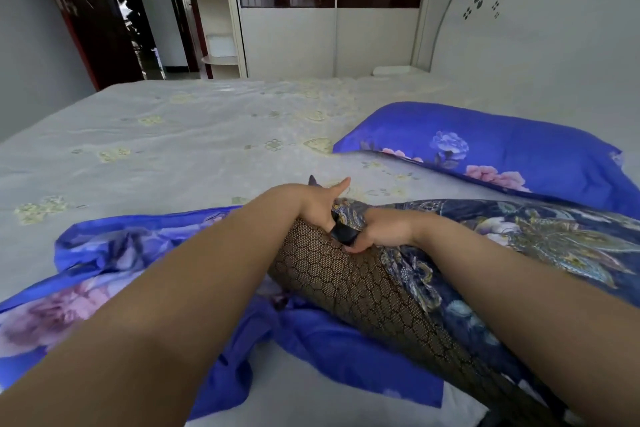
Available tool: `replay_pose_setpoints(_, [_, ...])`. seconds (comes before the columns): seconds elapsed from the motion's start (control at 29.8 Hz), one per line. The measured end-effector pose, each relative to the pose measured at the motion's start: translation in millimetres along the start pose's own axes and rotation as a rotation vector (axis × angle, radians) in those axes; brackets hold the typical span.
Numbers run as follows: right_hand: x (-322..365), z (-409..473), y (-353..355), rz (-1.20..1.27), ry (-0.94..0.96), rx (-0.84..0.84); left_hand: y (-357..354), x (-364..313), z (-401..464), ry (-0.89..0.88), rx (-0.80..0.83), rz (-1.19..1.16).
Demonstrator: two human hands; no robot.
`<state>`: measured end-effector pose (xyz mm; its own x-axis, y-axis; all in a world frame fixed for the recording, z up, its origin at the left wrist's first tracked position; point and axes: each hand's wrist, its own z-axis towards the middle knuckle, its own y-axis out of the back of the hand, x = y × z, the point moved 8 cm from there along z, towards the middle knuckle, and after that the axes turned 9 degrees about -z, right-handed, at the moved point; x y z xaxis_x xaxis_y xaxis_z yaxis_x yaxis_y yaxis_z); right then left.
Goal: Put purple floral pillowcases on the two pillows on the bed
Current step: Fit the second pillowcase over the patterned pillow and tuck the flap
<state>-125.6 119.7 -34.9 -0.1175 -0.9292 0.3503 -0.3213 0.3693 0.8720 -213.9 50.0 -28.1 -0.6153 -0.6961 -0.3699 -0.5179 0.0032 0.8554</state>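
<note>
Both forearms reach over the loose purple pillowcase [104,253] on the bed [173,135], left hand [320,204] and right hand [381,229] fingers gripping the dark pillow [346,281] corner, probably to feed it inside, while one covered pillow [485,152] lies beyond.

Covered pillow [491,152]: plump and fully cased in bright purple-blue fabric printed with pink and lilac flowers; lies flat on the bed, beyond the bare pillow, toward the headboard side. Bare pillow [502,236]: dark navy paisley-and-flower ticking with a brown honeycomb-mesh end panel [346,274] and a black tab at its corner; lies lengthwise, its mesh end resting on the loose pillowcase. Loose pillowcase [138,253]: same purple-blue floral cloth, empty, crumpled and spread open, lying beside and partly beneath the bare pillow on the side away from the covered pillow.
</note>
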Motion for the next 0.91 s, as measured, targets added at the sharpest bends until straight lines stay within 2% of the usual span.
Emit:
replay_pose_setpoints(0.1, [-6,12,9,-0.074,-0.014,-0.103,-1,5,8,-0.001,-0.062,-0.022])
replay_pose_setpoints(0.17, [-5,14,18,-0.176,-0.017,-0.183,1,6,3,-0.053,-0.19,-0.027])
replay_pose_setpoints(0.27, [-4,13,36,-0.431,-0.063,-0.289,-1,14,-17,-0.037,-0.375,-0.016])
replay_pose_setpoints(0.4, [-15,24,35,-0.584,-0.13,-0.106,-6,2,-45,-0.089,-0.553,0.187])
replay_pose_setpoints(0.47, [-13,29,28,-0.575,-0.09,-0.026,-9,3,-53,-0.105,-0.607,0.214])
replay_pose_setpoints(0.57, [3,27,22,-0.436,-0.03,0.042,-11,7,-62,-0.107,-0.66,0.219])
replay_pose_setpoints(0.67, [26,17,19,-0.312,0.076,0.036,-15,11,-82,-0.093,-0.724,0.127])
replay_pose_setpoints(0.74, [40,6,15,-0.3,0.187,-0.034,-17,17,-92,-0.075,-0.754,0.041])
replay_pose_setpoints(0.84, [42,-12,19,-0.371,0.195,-0.196,-17,15,-97,-0.159,-0.705,-0.103])
replay_pose_setpoints(0.91, [46,-26,25,-0.429,0.167,-0.275,-6,13,-112,-0.237,-0.681,-0.295])
